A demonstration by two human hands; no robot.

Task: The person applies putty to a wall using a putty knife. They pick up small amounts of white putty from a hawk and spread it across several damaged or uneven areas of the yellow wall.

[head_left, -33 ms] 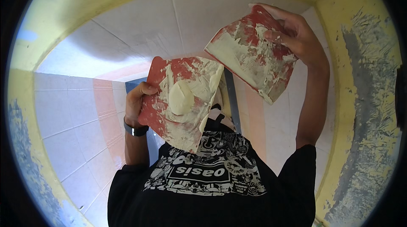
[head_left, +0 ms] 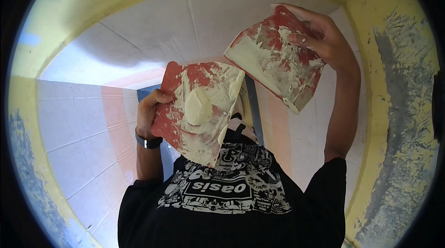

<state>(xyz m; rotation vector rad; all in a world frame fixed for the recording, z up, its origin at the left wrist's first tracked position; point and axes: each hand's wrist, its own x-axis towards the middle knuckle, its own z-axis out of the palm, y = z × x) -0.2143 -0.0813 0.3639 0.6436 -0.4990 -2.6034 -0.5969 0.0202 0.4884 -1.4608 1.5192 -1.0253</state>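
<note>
On red spreaders [head_left: 172,78] [head_left: 280,19], clasped in left hand [head_left: 147,110] and right hand [head_left: 327,39], lies cream paste [head_left: 198,106].

Paste-smeared red scrapers [head_left: 181,130] in left hand [head_left: 148,109] and right hand [head_left: 330,40]

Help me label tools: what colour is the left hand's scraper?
The scraper is red, under cream paste; head view.

Your left red putty spreader [head_left: 171,77] carries a cream putty mound [head_left: 198,107] mid-blade and a thick ridge [head_left: 236,85] along its right edge.
</note>
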